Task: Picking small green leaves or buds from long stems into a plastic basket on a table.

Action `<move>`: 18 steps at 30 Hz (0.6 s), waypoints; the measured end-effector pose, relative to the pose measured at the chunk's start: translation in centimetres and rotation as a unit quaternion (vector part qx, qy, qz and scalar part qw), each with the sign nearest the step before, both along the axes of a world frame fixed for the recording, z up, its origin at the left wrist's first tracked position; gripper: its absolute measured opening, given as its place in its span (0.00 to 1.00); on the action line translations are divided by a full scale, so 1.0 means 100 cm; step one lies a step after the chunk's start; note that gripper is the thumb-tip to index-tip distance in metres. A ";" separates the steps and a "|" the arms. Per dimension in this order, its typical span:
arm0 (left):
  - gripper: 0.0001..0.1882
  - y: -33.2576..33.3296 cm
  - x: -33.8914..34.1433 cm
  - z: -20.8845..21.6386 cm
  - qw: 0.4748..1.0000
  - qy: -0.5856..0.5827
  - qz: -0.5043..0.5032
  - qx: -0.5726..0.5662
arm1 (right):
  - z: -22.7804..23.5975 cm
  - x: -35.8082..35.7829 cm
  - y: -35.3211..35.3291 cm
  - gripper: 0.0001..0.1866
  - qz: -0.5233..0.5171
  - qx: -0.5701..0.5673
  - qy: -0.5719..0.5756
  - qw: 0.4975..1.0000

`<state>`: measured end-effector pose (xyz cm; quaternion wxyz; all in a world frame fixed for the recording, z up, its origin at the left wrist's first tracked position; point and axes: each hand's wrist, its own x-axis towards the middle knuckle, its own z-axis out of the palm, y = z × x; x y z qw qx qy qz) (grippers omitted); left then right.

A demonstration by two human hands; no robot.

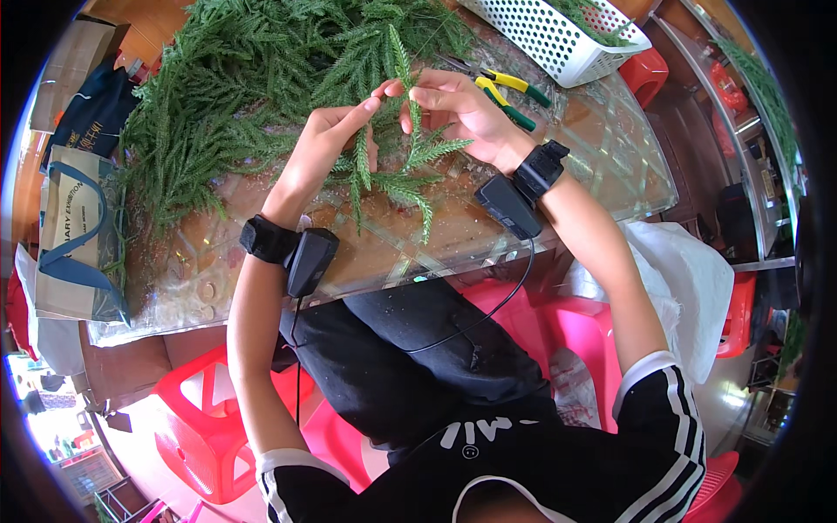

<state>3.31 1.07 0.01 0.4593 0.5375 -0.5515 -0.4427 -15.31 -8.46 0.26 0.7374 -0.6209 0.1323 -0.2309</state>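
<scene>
Above the near part of the table, my right hand [471, 113] pinches an artificial pine branch [422, 152] between thumb and fingers. The green tip of the branch points up past the fingers, and its side sprigs spread out below. My left hand [331, 144] is closed at the same height, thumb against forefinger, with a green sprig [361, 161] hanging beneath it. Whether that sprig is joined to the right hand's branch, I cannot tell. Just beyond my right hand lie pliers [516, 84] with yellow and green handles.
A large heap of pine branches [261, 78] covers the table's far left. At the back right stands a white perforated basket [558, 44] with greenery in it. Paper bags [74, 235] stand at the left edge. A red stool [205, 427] is below the table, left of my legs.
</scene>
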 end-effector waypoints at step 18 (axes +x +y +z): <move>0.26 0.004 -0.005 0.007 0.998 0.067 0.001 0.001 | -0.002 0.002 -0.004 0.13 -0.005 -0.007 -0.115 0.993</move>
